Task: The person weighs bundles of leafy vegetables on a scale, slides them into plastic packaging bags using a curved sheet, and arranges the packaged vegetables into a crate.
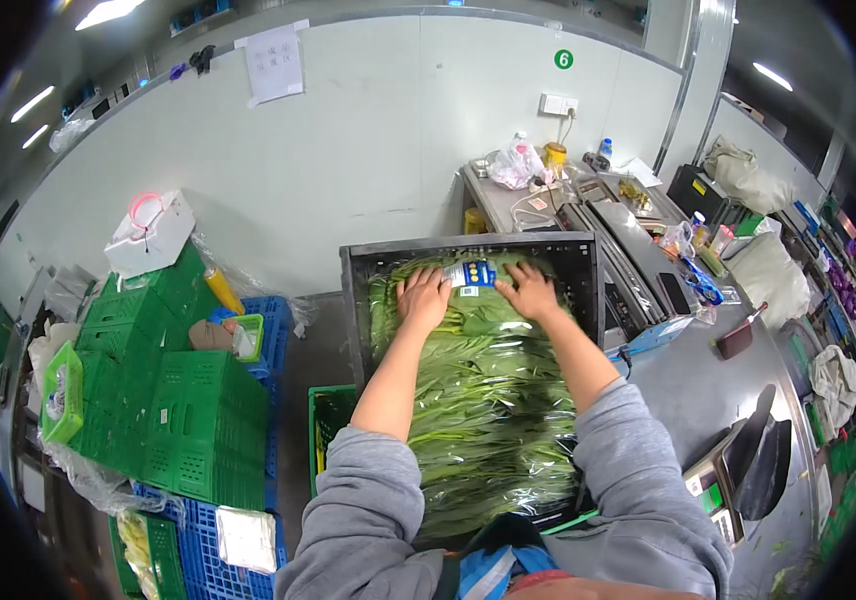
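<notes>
A black crate [351, 315] in front of me is filled with clear plastic bags of leafy green vegetables [483, 395], laid in overlapping rows. At its far end, a bag carries a blue and white label [472, 273]. My left hand [424, 298] lies on this far bag, left of the label, with its fingers stretched out. On the label's other side, my right hand [530, 292] rests with fingers spread on the same bag. Neither hand is visibly wrapped around anything.
Stacked green crates [163, 370] stand at left beside blue pallets [273, 335]. To the right, a metal workbench [663, 385] holds a phone [673, 293], a dark-bladed cleaver [736, 338] and packing equipment. A white partition wall [368, 130] rises behind the crate.
</notes>
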Tool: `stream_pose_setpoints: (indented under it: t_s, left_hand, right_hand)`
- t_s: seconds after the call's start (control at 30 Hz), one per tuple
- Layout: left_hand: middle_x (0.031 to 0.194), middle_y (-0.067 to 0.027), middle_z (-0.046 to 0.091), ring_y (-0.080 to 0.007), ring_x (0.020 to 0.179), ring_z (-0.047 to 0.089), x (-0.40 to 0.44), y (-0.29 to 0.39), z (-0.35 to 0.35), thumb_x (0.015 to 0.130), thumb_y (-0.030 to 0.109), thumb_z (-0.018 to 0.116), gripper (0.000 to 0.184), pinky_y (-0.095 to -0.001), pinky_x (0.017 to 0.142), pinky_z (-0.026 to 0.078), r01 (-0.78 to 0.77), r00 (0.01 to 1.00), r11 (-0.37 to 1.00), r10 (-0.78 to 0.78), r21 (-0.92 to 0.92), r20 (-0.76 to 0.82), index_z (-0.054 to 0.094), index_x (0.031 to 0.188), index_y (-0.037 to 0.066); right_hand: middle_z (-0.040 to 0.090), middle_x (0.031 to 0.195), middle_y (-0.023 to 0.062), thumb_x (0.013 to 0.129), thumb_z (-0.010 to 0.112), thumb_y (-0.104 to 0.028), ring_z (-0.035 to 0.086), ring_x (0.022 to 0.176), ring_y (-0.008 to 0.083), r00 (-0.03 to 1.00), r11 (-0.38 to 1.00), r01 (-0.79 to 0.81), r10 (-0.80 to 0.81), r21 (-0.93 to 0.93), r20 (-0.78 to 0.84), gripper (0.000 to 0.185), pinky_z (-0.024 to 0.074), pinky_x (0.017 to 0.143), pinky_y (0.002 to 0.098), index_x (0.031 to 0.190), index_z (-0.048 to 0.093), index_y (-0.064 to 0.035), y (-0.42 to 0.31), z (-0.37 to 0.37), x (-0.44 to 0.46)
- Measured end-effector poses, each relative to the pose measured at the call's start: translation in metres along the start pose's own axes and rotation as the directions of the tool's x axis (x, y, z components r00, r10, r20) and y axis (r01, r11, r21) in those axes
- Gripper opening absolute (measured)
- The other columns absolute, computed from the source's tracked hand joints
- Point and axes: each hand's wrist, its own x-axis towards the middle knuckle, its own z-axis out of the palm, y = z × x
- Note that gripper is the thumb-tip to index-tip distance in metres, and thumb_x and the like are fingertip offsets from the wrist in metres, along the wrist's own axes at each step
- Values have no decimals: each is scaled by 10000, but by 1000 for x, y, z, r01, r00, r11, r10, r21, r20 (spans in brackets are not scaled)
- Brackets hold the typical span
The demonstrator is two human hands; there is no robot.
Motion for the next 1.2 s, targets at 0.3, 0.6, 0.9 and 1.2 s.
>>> stream_pose_setpoints:
  t_s: [0.3, 0.6, 0.9, 1.2]
  left_hand:
    - [1357, -55, 445, -219, 1288, 353, -27, -6, 14, 918, 402, 422, 443, -436, 1044, 234, 30, 996, 999, -29, -13, 87, 501, 1273, 149]
    - [1201, -92, 552, -280, 1147, 473, -125, 35, -76, 817, 242, 629, 347, -395, 953, 365, 19, 967, 972, 42, -235, 250, 584, 1111, 63]
    - [1283, -109, 474, -264, 1208, 416, -134, 25, -58, 712, 220, 726, 578, -396, 979, 337, -258, 965, 952, 247, 163, 84, 496, 1223, 82]
    - [882, -88, 652, -256, 801, 626, -74, 8, -53, 749, 232, 663, 263, -378, 705, 484, -229, 973, 928, 222, 293, 57, 634, 974, 99]
  right_hand:
    - [297, 1422, 193, 852, 478, -536, 261, 1325, 351, 986, 928, 158, -130, 337, -107, 651, 227, 1071, 458, 1351, 395, -125, 32, 43, -38]
    - [613, 1049, 176, 783, 623, -435, 591, 957, 339, 939, 924, 318, -277, 213, -204, 487, 471, 804, 438, 1148, 581, -114, 12, -17, -36]
    - [655, 939, 146, 801, 593, -466, 619, 883, 329, 956, 951, 265, -238, 157, -172, 423, 483, 750, 432, 1088, 624, -157, -1, -45, -26]
    - [530, 1199, 128, 741, 694, -318, 473, 1136, 304, 771, 782, 606, -532, 145, -350, 475, 361, 939, 421, 1125, 566, -69, 8, -29, -104]
